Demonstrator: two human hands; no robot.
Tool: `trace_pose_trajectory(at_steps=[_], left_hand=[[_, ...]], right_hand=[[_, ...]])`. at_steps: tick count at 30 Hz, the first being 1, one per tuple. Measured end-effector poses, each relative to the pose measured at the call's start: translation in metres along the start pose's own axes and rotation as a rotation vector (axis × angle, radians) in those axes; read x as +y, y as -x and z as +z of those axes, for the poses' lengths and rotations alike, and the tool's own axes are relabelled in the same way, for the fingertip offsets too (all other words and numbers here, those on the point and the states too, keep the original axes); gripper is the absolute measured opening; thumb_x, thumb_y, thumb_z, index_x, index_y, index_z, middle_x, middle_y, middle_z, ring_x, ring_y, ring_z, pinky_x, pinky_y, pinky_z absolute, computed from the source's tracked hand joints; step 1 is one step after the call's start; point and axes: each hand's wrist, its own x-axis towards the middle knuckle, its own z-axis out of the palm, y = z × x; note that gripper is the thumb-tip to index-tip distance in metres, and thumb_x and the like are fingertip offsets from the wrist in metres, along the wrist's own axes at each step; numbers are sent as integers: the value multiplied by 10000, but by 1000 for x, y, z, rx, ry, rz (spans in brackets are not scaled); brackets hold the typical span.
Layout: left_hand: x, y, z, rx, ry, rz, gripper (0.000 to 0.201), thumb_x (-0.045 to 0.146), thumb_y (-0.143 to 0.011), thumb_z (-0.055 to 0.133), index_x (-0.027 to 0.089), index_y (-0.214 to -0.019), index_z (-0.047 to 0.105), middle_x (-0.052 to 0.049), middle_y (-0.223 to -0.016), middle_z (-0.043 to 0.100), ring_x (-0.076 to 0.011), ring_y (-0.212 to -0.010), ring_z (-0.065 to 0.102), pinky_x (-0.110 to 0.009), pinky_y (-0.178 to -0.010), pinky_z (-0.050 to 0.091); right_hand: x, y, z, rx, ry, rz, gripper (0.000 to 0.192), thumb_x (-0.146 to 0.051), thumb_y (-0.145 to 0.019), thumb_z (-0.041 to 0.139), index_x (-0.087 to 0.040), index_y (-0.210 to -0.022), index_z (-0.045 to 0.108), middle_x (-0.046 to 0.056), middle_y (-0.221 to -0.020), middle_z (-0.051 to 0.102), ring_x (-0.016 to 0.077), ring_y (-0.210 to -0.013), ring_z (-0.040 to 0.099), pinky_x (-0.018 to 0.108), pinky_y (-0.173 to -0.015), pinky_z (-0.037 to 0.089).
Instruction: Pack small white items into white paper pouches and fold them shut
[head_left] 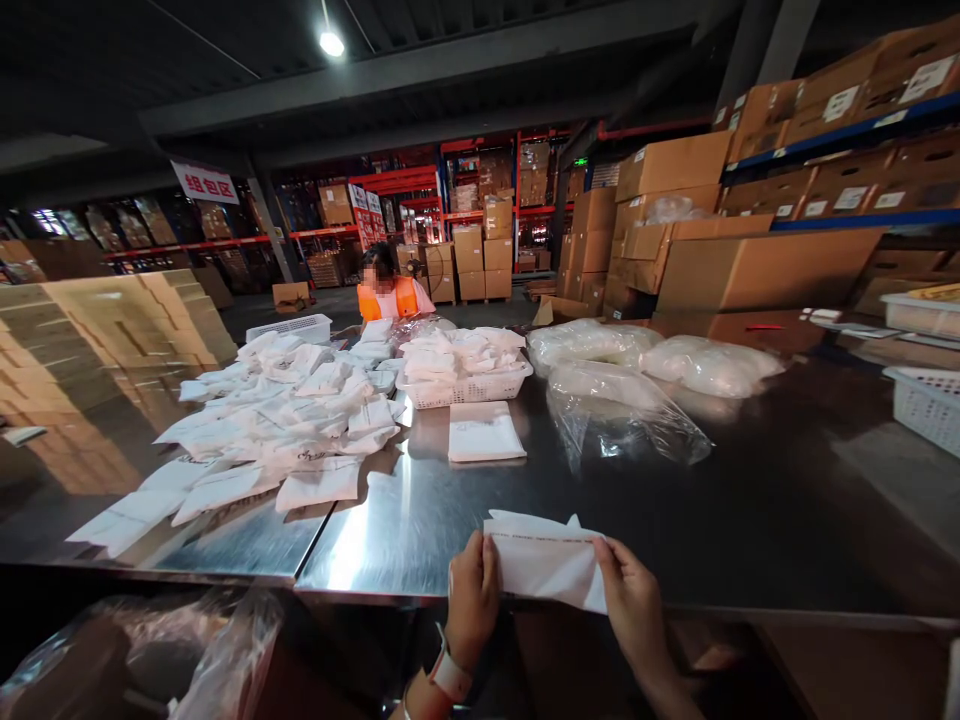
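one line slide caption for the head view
Both hands hold a white packet at a steel table edge.

A hanging white sign (205,182) reads "组包区" in red.

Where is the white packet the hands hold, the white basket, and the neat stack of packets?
white packet (546,560), head view, middle of its face.
white basket (469,390), head view, front wall.
neat stack (484,432), head view, top sheet.

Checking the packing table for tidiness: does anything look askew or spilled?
Yes. White pouches sprawl in a loose heap across the steel table, outside the basket. An empty clear bag lies crumpled. Left hand and right hand hold one pouch level.
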Motion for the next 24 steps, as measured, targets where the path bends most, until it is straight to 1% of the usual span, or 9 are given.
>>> trace_pose_trajectory(at_steps=[3, 8, 11, 13, 16, 21, 24], left_hand=[[3, -1, -1, -7, -1, -18, 484, 538, -973, 227, 206, -711, 462, -3, -588, 512, -131, -529, 434, -288, -534, 265], [3, -1, -1, 13, 2, -29, 501, 568, -961, 226, 208, -705, 462, 9, -567, 479, -131, -521, 410, -291, -533, 253], [1, -1, 0, 10, 2, -45, 515, 584, -955, 214, 209, -708, 468, 9, -570, 478, -132, -528, 410, -289, -533, 250], [-1, -1, 1, 13, -12, -46, 518, 592, -950, 217, 210, -707, 468, 11, -570, 476, -131, -527, 404, -289, -534, 246], [-2, -1, 1, 35, -27, -30, 505, 580, -951, 231, 212, -700, 468, 11, -570, 475, -134, -531, 407, -286, -539, 256], [0, -3, 2, 41, -11, -41, 468, 547, -957, 255, 215, -681, 437, 21, -552, 465, -128, -507, 399, -281, -525, 256], [2, -6, 4, 68, -46, -49, 456, 521, -964, 255, 218, -673, 431, 18, -558, 484, -130, -517, 418, -279, -538, 266]], right_hand=[[0, -1, 1, 31, 24, -5, 691, -770, -718, 444, -149, -819, 731, 133, -808, 738, 281, -749, 686, 302, -622, 542], [6, 0, 2, 53, 85, -23, 725, -780, -740, 415, -142, -835, 745, 153, -861, 740, 310, -801, 699, 296, -580, 534], [9, 1, 2, 57, 79, -53, 714, -758, -755, 428, -127, -870, 743, 160, -889, 738, 309, -817, 701, 291, -592, 539], [9, 1, 2, 53, 66, -66, 695, -740, -764, 439, -123, -883, 737, 154, -861, 740, 296, -786, 703, 287, -592, 541], [8, 0, 2, 66, 79, -72, 660, -726, -775, 437, -138, -844, 727, 139, -788, 738, 278, -722, 698, 283, -563, 533], [9, 1, 3, 76, 101, -114, 602, -696, -799, 445, -157, -847, 706, 128, -770, 733, 255, -676, 689, 276, -537, 510], [15, 0, 7, 83, 165, -164, 586, -688, -814, 427, -169, -864, 695, 128, -773, 731, 272, -686, 694, 297, -543, 498]])
